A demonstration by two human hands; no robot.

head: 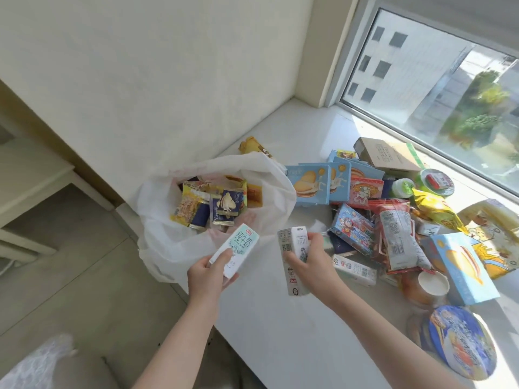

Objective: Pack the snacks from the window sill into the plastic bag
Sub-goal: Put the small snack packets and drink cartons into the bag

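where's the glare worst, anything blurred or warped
Head view: sunlight through the window washes out the window sill near the glass; the wide lens bows its frame; the milk carton in the left hand is sharp, the one in the right hand softer.

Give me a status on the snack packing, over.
Left hand grips milk carton beside plastic bag. Right hand grips second carton. Unpacked snack pile on sill. Bag mouth unobstructed.

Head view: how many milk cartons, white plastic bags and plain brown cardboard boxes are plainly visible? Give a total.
Milk cartons: 3 (one in the left hand, one in the right hand, one lying on the window sill)
White plastic bag: 1
Brown cardboard box: 1
Total: 5
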